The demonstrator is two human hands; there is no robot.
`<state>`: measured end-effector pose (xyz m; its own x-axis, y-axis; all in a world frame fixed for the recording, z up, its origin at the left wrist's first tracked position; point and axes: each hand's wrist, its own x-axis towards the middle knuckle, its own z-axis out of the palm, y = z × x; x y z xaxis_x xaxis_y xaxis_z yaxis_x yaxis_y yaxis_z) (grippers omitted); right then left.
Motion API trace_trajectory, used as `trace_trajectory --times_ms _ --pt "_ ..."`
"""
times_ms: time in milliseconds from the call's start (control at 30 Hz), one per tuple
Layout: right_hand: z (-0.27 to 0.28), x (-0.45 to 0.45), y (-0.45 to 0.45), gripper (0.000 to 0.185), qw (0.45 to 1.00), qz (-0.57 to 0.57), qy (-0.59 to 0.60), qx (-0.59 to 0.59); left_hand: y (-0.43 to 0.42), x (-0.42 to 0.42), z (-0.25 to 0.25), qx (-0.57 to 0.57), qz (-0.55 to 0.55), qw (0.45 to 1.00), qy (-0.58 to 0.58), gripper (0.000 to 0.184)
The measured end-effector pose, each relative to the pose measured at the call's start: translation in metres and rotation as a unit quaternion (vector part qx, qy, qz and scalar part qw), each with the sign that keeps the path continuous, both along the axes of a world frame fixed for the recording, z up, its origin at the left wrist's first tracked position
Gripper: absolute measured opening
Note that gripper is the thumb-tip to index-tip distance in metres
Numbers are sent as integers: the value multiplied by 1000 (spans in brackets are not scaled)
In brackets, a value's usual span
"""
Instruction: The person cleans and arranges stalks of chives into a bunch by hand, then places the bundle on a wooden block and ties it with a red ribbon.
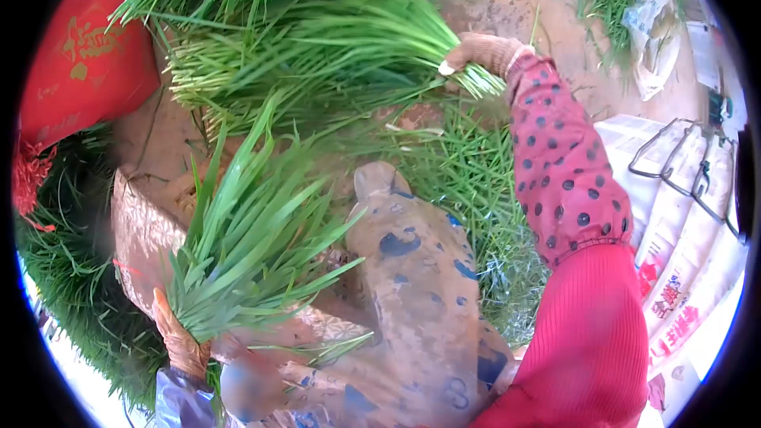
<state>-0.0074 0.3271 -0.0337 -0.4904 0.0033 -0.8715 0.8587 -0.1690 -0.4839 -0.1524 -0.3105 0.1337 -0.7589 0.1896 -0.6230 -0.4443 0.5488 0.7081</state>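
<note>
My right hand [482,54], in a brown knit glove, is closed around the pale stalk ends of a bunch of chives [380,20]. Its leaves fan out to the left over a large pile of chives [230,71]. At the lower left, my left hand [182,337], also gloved, grips the base of a second bunch of chives [254,230], whose leaves point up and to the right. Part of the left fingers is hidden behind the leaves. A dotted sleeve cover [563,162] is on my right forearm.
My mud-stained covered leg [412,293] extends forward between the hands. Loose chives [476,166] lie to its right. A red bag [87,63] sits at the upper left, above more greens [71,285]. White printed sacks [674,269] and a bent metal wire frame [674,150] are at the right.
</note>
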Motion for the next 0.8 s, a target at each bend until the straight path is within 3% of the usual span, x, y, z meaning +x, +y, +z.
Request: trace_trajectory --times_ms 33,67,133,167,233,367,467,533,567,600,633,700,733,767,800 --pt "-28 18 2 37 991 -64 30 -113 0 -1 2 100 205 958 -174 69" --pt "-24 32 -15 36 958 -204 36 -201 7 1 3 102 199 961 -161 63" --pt "-23 61 -47 46 884 -317 152 -310 26 7 5 114 197 962 -150 57" --pt "-24 68 -67 60 834 -380 198 -349 36 9 7 119 202 961 -149 56" --pt "-20 77 -98 76 786 -402 306 -357 46 11 10 131 213 956 -156 56" --pt "-2 84 -152 91 617 -438 471 -453 50 12 12 58 201 969 -134 67" --pt "-11 97 -173 90 651 -506 425 -374 37 8 10 56 209 963 -162 77" --pt "-29 104 -174 74 630 -509 398 -432 31 2 18 59 206 962 -167 81" --pt "-40 109 -175 73 615 -517 383 -456 24 1 30 -107 -165 979 51 103" --pt "-48 112 -176 72 599 -523 368 -482 13 -3 40 -230 -343 905 100 132" --pt "-51 117 -178 72 594 -523 373 -485 2 -7 50 -330 -497 784 170 164" --pt "-45 127 -183 70 626 -543 327 -454 22 -10 73 -375 -512 757 158 164" --pt "-37 130 -185 68 613 -537 343 -467 39 -12 86 -413 -525 731 142 165" --pt "-26 135 -186 67 635 -541 329 -442 65 -9 99 -424 -446 777 133 167" --pt "-17 143 -188 66 657 -546 313 -414 88 -5 115 -430 -467 743 212 158"
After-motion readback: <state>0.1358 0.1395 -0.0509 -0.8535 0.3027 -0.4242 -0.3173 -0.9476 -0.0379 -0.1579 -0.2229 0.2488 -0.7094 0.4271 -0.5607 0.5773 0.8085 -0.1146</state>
